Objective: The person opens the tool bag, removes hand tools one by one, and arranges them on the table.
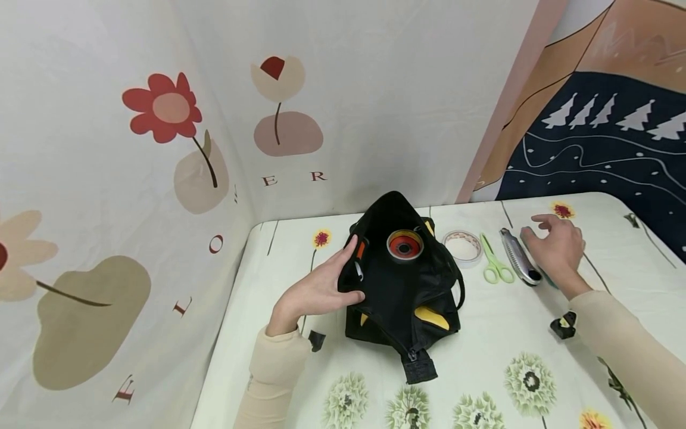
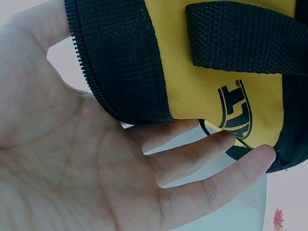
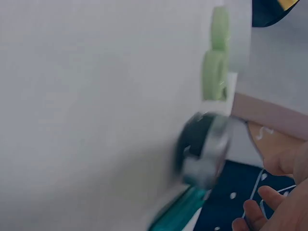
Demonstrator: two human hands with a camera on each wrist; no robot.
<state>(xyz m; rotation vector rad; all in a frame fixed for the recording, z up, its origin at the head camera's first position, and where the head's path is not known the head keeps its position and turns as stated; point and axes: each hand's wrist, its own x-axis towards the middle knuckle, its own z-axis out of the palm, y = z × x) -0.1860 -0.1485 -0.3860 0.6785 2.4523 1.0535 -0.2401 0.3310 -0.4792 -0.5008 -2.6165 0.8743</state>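
Note:
An unzipped black and yellow tool bag (image 1: pixel 399 286) stands on the table with its mouth open. My left hand (image 1: pixel 316 293) grips the left edge of that mouth, thumb inside and fingers along the outside. In the left wrist view the zipper teeth (image 2: pixel 84 67) run between thumb and fingers. Inside the bag lie a red-orange and black tape roll (image 1: pixel 405 245) and an orange-and-black item (image 1: pixel 361 251). My right hand (image 1: pixel 560 247), empty with fingers loosely bent, is above a slim teal item (image 3: pixel 178 211) beside the grey utility knife (image 1: pixel 517 256).
Between bag and knife lie a clear tape roll (image 1: pixel 462 233) and green scissors (image 1: pixel 495 265). A black strap end with a yellow patch (image 1: pixel 564 326) is near the right sleeve; a small black tab (image 1: pixel 317 341) is near the left. Printed cloth walls (image 1: pixel 375 107) border the table's back and left.

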